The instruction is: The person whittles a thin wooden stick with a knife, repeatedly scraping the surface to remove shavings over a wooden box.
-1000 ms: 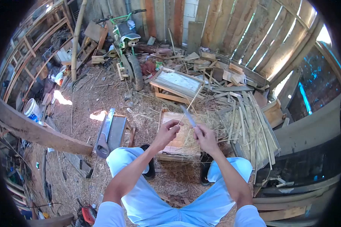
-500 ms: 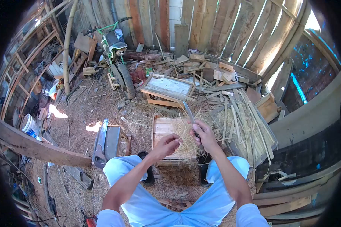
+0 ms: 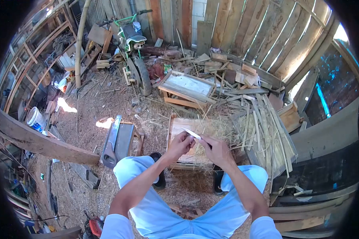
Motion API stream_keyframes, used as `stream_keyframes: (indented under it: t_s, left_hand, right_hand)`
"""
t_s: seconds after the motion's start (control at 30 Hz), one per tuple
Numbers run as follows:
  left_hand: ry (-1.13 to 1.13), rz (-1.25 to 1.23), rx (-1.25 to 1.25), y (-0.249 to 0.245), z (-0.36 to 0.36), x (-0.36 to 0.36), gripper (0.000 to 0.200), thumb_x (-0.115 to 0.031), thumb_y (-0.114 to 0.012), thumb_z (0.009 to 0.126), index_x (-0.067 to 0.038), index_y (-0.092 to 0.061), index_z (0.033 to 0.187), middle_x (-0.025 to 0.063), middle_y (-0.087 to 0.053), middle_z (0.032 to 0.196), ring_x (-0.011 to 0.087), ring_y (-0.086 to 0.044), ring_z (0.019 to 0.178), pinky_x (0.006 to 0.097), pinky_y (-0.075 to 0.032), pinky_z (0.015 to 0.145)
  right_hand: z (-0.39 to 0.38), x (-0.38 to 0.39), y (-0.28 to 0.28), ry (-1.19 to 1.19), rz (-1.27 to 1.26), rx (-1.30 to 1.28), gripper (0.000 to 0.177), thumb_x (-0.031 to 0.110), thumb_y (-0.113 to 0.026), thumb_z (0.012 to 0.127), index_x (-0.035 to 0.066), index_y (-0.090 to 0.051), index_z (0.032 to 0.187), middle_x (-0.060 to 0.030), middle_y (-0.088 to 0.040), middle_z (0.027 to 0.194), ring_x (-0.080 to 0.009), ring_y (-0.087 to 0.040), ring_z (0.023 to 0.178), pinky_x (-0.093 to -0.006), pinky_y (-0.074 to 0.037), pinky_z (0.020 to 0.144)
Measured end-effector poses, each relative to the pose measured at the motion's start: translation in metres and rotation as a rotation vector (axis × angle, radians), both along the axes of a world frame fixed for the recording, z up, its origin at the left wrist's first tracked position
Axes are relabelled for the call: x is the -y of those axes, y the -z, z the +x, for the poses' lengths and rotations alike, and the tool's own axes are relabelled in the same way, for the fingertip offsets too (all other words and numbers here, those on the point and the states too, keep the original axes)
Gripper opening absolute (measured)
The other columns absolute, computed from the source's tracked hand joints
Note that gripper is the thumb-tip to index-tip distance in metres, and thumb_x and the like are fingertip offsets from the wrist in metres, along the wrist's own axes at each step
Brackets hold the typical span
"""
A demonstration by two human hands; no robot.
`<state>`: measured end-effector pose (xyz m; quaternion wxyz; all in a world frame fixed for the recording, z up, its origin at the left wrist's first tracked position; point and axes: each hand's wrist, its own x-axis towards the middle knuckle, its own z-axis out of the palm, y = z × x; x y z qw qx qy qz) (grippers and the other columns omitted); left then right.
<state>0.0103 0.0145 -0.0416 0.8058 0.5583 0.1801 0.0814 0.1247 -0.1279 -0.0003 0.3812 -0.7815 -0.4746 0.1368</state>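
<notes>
My right hand (image 3: 218, 151) is closed around the dark handle of a knife (image 3: 191, 133). Its bright blade points up and to the left, over the low wooden box (image 3: 178, 126) between my feet. Close by the blade is my left hand (image 3: 180, 145), fingers curled together in a pinch. Whatever it pinches is too small to make out. Thin straw-like shavings (image 3: 215, 127) cover the right part of the box.
A handsaw (image 3: 112, 139) lies on a small stool (image 3: 125, 139) at the left. Wooden strips (image 3: 267, 131) are piled on the right, with a wooden crate (image 3: 187, 87) ahead. Farther back stand a motorbike (image 3: 137, 59) and scrap wood (image 3: 231, 75). A white bucket (image 3: 36, 118) sits far left.
The knife has swung from pointing upward to lying low and leftward, beside my left hand. My hands have come closer together. The view has shifted slightly.
</notes>
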Motion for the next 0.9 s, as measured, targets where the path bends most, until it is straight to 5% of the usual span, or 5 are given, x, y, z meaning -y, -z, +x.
stream_keyframes:
  t_s: [0.03, 0.33, 0.5, 0.6, 0.9]
  left_hand:
    - [-0.022, -0.021, -0.009, -0.001, 0.000, -0.001, 0.018, -0.024, -0.050, 0.095, -0.008, -0.053, 0.103, -0.0025, -0.047, 0.068, 0.0017, -0.031, 0.047, 0.0178, -0.021, 0.041]
    - [-0.095, 0.102, 0.044, -0.015, 0.002, 0.004, 0.019, -0.024, -0.050, 0.095, -0.007, -0.057, 0.099, -0.0068, -0.041, 0.063, 0.0003, -0.027, 0.048, 0.0172, -0.019, 0.041]
    - [-0.033, 0.177, -0.023, -0.011, -0.012, 0.010, 0.018, -0.021, -0.050, 0.095, -0.005, -0.056, 0.098, -0.0058, -0.041, 0.064, 0.0018, -0.031, 0.052, 0.0186, -0.024, 0.045]
    - [0.022, 0.164, -0.030, -0.007, -0.014, 0.008, 0.017, -0.017, -0.049, 0.094, -0.002, -0.056, 0.099, -0.0044, -0.043, 0.066, 0.0031, -0.034, 0.056, 0.0197, -0.028, 0.049]
    - [-0.149, 0.372, -0.013, -0.005, -0.007, 0.006, 0.019, -0.020, -0.052, 0.094, -0.003, -0.060, 0.097, -0.0045, -0.045, 0.064, 0.0024, -0.036, 0.057, 0.0188, -0.029, 0.049]
  right_hand:
    - [0.001, -0.003, 0.015, 0.004, 0.160, 0.147, 0.022, 0.021, -0.059, 0.086, 0.009, -0.066, 0.103, -0.0150, -0.066, 0.084, -0.0326, -0.063, 0.070, -0.0391, -0.050, 0.059]
    - [0.011, -0.008, 0.007, 0.047, 0.103, 0.279, 0.022, 0.022, -0.058, 0.086, 0.011, -0.065, 0.104, -0.0147, -0.064, 0.079, -0.0332, -0.061, 0.062, -0.0415, -0.048, 0.053]
    - [0.069, -0.001, -0.010, 0.434, -0.160, 0.122, 0.025, 0.025, -0.053, 0.089, 0.008, -0.066, 0.103, -0.0191, -0.065, 0.089, -0.0380, -0.062, 0.076, -0.0414, -0.050, 0.064]
    - [0.082, 0.011, -0.001, 0.484, 0.071, 0.140, 0.027, 0.025, -0.053, 0.089, 0.005, -0.067, 0.101, -0.0203, -0.064, 0.093, -0.0375, -0.062, 0.082, -0.0385, -0.050, 0.070]
    - [0.012, -0.001, 0.009, 0.010, 0.096, 0.240, 0.022, 0.020, -0.056, 0.087, 0.005, -0.068, 0.097, -0.0174, -0.066, 0.091, -0.0317, -0.065, 0.072, -0.0379, -0.052, 0.060]
